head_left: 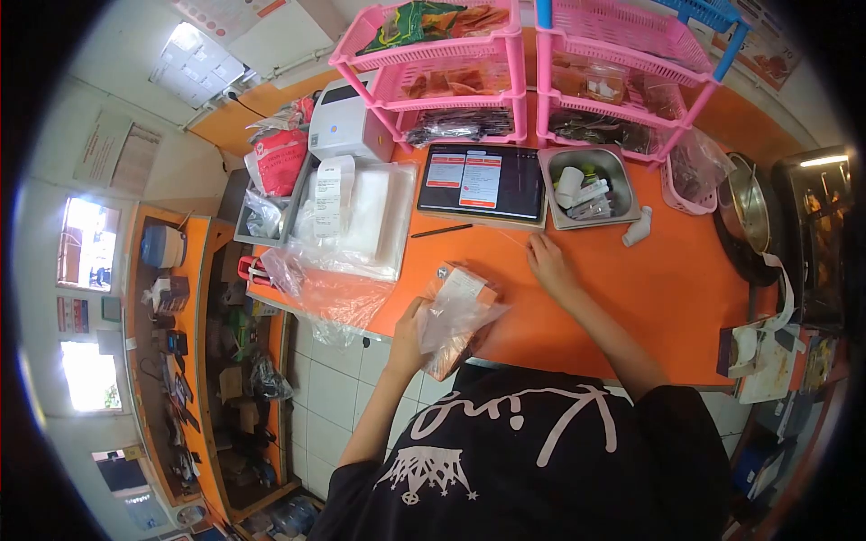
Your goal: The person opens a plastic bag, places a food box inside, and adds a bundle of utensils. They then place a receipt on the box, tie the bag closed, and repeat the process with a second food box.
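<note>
My left hand (410, 335) is closed on the left side of a box-shaped package (460, 298) with a white label on its upper part. Loose clear plastic hangs around the package's middle and partly covers it. The package lies tilted over the near edge of the orange table. To the right of it, my right hand (548, 263) is over the tabletop with its fingers bent together; whether they pinch anything is too small to tell. A black pen (441, 231) lies between the package and a tablet (481, 183) with a lit screen.
Pink racks (530, 81) stand behind the tablet. Right of it are a metal tray (591, 216) and a white roll (637, 227). Clear plastic bags (370, 221), a paper receipt (335, 194) and a white printer (343, 126) are at the left. A pan (747, 203) stands far right.
</note>
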A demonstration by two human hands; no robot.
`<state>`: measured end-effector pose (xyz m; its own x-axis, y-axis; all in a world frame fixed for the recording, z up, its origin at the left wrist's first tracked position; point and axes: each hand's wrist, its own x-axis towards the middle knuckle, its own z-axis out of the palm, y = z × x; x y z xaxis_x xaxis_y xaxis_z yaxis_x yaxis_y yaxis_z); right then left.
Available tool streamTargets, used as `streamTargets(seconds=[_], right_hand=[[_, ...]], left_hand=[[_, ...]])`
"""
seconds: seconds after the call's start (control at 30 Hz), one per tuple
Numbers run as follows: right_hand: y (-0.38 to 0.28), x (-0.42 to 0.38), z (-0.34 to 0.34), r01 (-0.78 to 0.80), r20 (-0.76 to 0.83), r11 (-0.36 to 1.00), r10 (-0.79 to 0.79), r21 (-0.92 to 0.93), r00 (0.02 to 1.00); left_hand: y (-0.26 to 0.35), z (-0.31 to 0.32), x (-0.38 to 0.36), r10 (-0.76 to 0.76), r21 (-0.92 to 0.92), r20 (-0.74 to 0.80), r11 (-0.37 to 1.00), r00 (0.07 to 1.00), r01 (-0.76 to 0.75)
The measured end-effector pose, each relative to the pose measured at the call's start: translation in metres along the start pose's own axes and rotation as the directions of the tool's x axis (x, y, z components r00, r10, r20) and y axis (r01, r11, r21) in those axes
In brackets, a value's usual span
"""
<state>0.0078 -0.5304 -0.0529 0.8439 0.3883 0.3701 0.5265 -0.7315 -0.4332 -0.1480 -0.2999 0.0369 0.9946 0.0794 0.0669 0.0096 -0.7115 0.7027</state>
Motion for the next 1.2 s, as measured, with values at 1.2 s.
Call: streamTargets(seconds=[1.2], right_hand=[[-0.132, -0.030, -0.027, 0.512, -0.095, 0.755, -0.523, 0.409, 0.847]], left_hand=[[0.003, -0.026, 0.020, -0.477, -0.533, 0.344, 0.609, 0.809, 0.587]])
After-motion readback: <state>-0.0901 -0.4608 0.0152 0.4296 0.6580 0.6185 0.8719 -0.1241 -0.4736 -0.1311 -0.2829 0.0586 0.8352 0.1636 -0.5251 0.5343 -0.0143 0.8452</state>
